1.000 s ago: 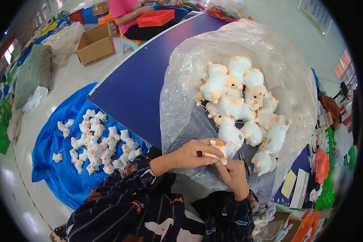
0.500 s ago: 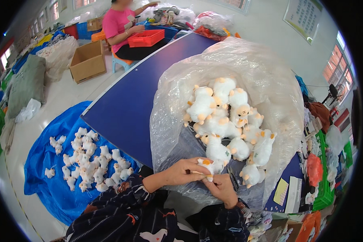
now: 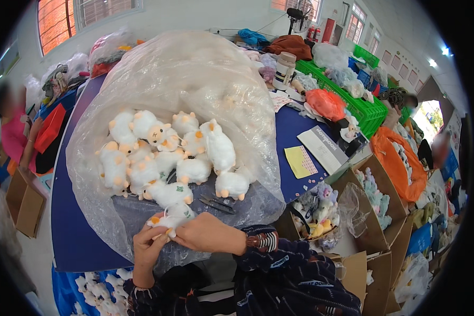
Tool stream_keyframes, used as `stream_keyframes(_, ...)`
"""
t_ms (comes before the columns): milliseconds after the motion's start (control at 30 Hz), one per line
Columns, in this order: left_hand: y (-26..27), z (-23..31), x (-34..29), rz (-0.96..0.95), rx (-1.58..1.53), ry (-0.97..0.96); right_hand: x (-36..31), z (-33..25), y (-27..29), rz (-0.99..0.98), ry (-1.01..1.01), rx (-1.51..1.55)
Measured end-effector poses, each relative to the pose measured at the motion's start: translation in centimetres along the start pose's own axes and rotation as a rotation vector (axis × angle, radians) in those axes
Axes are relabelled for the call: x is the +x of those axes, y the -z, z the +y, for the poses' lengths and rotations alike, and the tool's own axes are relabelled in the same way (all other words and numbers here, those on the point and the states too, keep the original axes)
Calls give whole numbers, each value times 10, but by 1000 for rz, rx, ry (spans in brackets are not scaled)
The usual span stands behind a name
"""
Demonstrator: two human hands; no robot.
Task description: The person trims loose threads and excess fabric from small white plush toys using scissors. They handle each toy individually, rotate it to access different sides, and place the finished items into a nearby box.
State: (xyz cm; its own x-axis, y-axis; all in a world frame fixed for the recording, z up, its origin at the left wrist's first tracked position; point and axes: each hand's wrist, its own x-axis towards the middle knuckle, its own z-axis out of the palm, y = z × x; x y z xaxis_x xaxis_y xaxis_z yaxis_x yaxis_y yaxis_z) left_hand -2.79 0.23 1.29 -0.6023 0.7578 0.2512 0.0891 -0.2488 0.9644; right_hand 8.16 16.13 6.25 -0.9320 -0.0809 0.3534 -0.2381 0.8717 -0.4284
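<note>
At the near edge of the table, a small white plush sheep (image 3: 178,213) with orange-yellow parts is between my two hands. My left hand (image 3: 148,246) pinches its near end with thumb and fingers. From the other side my right hand (image 3: 208,231) closes on the same sheep, its fingertips partly hidden. Just beyond lies a heap of similar plush sheep (image 3: 166,158) in a large clear plastic bag (image 3: 189,68). Dark thread snips (image 3: 217,204) rest on the plastic, to the right of the held sheep.
On the blue table (image 3: 292,131) are a yellow note pad (image 3: 300,161), a grey-white box (image 3: 329,149) and a white jar (image 3: 284,70). Green crates (image 3: 353,102) and cardboard boxes (image 3: 376,197) stand right. More sheep (image 3: 97,289) lie on blue sheeting below left. A person in pink (image 3: 17,129) sits far left.
My view has swung to the right, so the bag and hands appear farther left. The sheep stays in both hands, and its position between the fingers has shifted slightly.
</note>
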Motion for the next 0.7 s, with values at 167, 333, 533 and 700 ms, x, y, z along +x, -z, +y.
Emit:
stream_keyframes(167, 0, -1, 0, -33, 73, -64, 5, 21, 0, -5, 149, 211)
stream_keyframes(333, -5, -3, -7, 10, -93, 11, 3, 27, -11, -60, 47, 402)
stream_keyframes(533, -5, -6, -4, 67, -78, -22, 2, 25, -15, 27, 69, 265)
stream_keyframes(700, -8, 0, -2, 16, 12, -20, -1, 29, -11, -28, 53, 375)
